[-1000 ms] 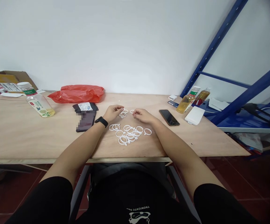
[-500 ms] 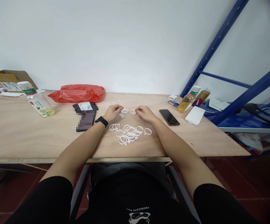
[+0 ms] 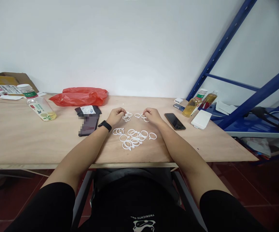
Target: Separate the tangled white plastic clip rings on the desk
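In the head view, thin, smooth white rings (image 3: 136,139) with small tabs are lying overlapped on the pale wooden worktop (image 3: 45,141), mostly in a loose pile near its front edge. The left hand (image 3: 117,116) and right hand (image 3: 152,116) are bringing their fingertips together beside smaller ring clusters (image 3: 127,116); whether either is gripping a ring, I cannot tell.

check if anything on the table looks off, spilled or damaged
Nothing looks spilled or broken; some white rings overlap loosely. One oddity: the dark object left of them is partly pixelated, hiding detail. The far-left bottle leans, perhaps only lens distortion.
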A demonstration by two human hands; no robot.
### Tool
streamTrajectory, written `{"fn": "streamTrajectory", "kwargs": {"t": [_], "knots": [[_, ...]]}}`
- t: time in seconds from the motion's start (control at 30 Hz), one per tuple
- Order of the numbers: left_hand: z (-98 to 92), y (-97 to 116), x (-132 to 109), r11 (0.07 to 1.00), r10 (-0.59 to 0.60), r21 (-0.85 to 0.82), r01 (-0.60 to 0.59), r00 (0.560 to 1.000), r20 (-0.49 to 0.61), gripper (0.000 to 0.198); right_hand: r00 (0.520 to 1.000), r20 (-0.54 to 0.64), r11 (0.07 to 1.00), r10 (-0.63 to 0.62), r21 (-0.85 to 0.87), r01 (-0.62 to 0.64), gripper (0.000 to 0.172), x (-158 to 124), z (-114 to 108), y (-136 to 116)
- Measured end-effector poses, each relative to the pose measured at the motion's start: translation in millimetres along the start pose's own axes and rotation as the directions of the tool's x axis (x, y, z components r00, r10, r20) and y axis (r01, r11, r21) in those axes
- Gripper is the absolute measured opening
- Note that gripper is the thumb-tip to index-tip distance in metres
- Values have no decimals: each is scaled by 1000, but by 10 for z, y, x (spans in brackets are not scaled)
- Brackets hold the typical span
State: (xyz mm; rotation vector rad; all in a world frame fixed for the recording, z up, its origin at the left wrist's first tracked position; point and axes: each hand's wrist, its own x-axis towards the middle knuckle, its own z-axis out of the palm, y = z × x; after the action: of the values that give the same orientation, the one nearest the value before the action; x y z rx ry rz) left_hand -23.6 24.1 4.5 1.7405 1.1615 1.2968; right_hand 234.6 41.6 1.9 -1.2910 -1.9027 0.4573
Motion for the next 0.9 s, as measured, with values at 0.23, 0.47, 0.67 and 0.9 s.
{"fn": "streamTrajectory", "kwargs": {"t": [0.23, 0.47, 0.67, 0.9], "knots": [[-1, -5, 6, 1000, 1, 5, -1, 1000, -24, 24, 998, -59, 1000, -30, -3, 30, 28, 14, -10, 93], [28, -45, 10, 998, -38, -56, 39, 999, 15, 34, 999, -47, 1000, 2, -18, -3, 28, 13, 16, 141], [17, -43, 15, 999, -22, -28, 22, 1000, 18, 35, 999, -45, 998, 28, -62, -31, 28, 12, 2, 161], [14, -27, 10, 999, 5, 33, -5, 1000, 9, 35, 999, -43, 997, 21, -71, -24, 27, 14, 17, 178]]}}
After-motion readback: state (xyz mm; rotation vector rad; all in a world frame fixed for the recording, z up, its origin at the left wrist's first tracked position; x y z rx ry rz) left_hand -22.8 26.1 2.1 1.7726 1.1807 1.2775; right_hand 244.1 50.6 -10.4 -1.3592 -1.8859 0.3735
